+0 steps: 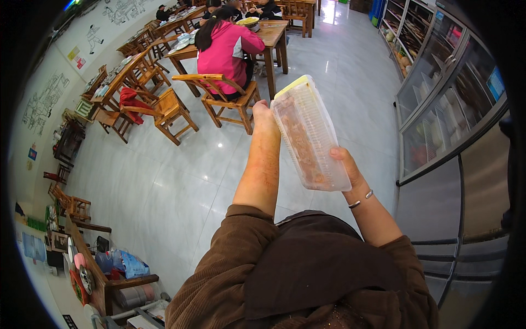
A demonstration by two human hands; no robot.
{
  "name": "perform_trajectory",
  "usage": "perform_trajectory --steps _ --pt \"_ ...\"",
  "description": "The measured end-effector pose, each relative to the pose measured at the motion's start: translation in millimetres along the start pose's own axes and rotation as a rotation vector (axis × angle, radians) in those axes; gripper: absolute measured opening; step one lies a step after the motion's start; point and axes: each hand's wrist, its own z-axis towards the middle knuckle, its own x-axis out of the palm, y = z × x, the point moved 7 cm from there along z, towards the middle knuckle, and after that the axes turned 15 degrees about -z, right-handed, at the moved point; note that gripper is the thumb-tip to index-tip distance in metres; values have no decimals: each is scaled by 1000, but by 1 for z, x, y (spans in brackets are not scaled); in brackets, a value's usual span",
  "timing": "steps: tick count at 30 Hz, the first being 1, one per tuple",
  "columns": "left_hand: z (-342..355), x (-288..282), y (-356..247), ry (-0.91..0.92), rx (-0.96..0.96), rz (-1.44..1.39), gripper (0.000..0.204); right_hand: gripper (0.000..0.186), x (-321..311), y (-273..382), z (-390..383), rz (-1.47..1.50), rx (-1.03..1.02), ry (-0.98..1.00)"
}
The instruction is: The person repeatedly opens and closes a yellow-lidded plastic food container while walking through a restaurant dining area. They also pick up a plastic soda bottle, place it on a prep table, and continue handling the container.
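Observation:
A long translucent plastic food container with ribbed sides is tilted in front of me, above the floor. Brownish-pink contents show through its wall, and a yellow strip runs along its far end. My right hand grips the near right side, thumb pressed on the wall and the other fingers hidden behind it. At the far left corner my left hand is closed against the container, its fingers mostly out of sight. A silver open bangle sits on my right wrist.
Ahead, a person in a pink jacket sits on a wooden chair at a table. Another chair with red cloth stands left. Glass-door refrigerators line the right. A wooden table with clutter is at lower left.

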Motion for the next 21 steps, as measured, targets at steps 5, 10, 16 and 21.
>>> perform_trajectory --steps 5,10,16,21 --pt "16 0 24 84 -85 21 44 71 -5 2 -5 -35 -6 -52" --pt "20 -7 42 126 -148 -112 39 72 -9 7 -8 -354 -84 -163" --pt "22 -59 56 878 -96 -168 29 71 52 10 -6 -1600 -622 -114" --pt "-57 1 27 551 343 1633 47 73 58 2 -18 -1719 -557 -265"
